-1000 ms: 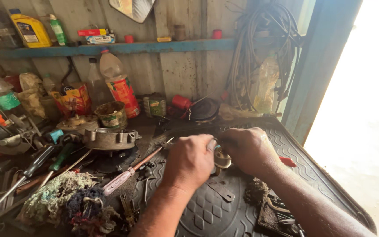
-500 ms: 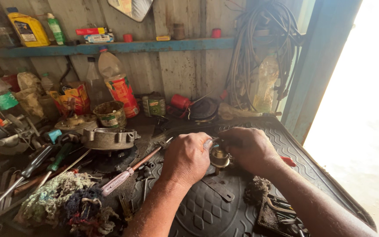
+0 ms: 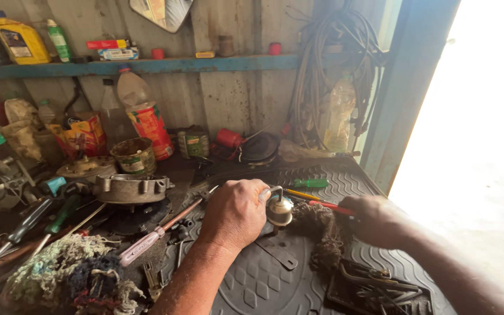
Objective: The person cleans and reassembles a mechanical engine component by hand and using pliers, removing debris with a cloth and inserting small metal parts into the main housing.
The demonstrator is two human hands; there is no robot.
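On mat, left hand (image 3: 235, 213) half-hiding metal part (image 3: 279, 210)

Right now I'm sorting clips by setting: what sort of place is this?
Most likely a small repair workshop: screwdrivers and metal parts litter the bench, oil bottles line a shelf, cables hang on the wall.

R hand (image 3: 377, 220) has let go of the small round metal part (image 3: 279, 211) & moved off to the right of it, now apart, closing on a red-handled tool (image 3: 329, 206). L hand (image 3: 237, 213) has kept the part, now alone, just left of it. Dark rag (image 3: 319, 230), earlier covered by R hand, now shows right of the part
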